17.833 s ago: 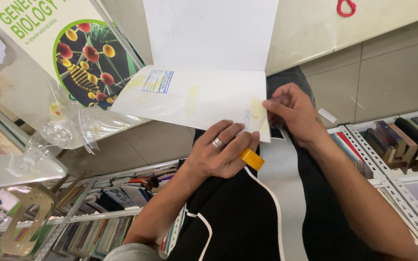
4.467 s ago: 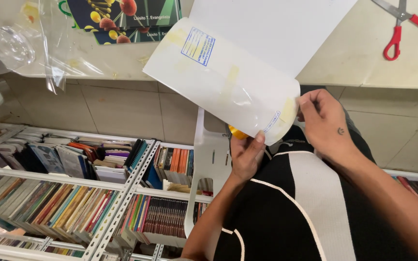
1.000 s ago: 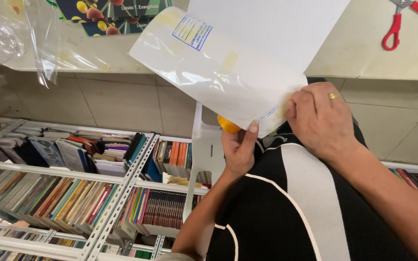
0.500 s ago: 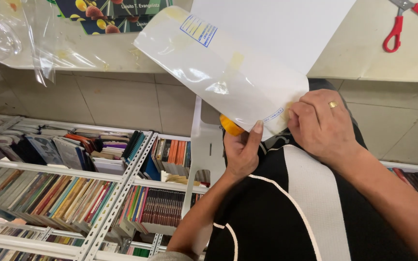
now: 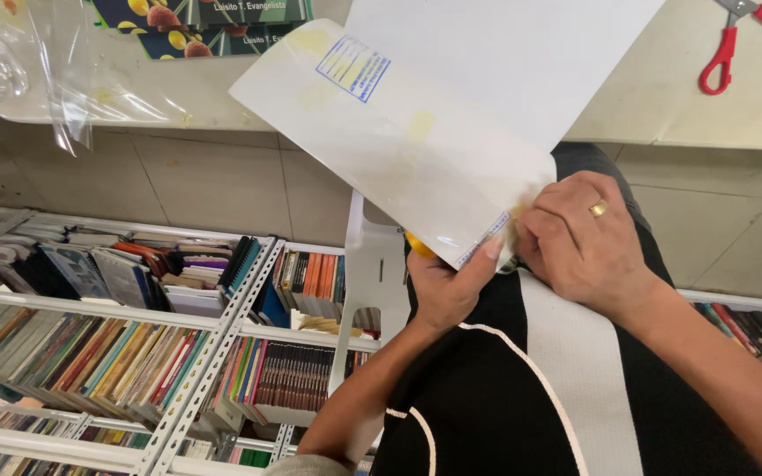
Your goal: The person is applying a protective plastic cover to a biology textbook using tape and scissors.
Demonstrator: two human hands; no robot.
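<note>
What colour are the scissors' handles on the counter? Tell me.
Red; the scissors show at the head view's top right corner.

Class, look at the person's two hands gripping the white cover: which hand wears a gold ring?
The right hand, pressing the corner of the white cover, wears the ring. The left hand, gripping the edge from below, shows none.

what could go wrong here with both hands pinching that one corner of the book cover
The white book cover hangs off the counter edge, held only at its lower corner by the left hand and right hand; a slip could let it sag or crease. The clear plastic film over it may wrinkle as the corner is pressed. The small yellow object under the left hand could drop toward the bookshelves below.
</note>
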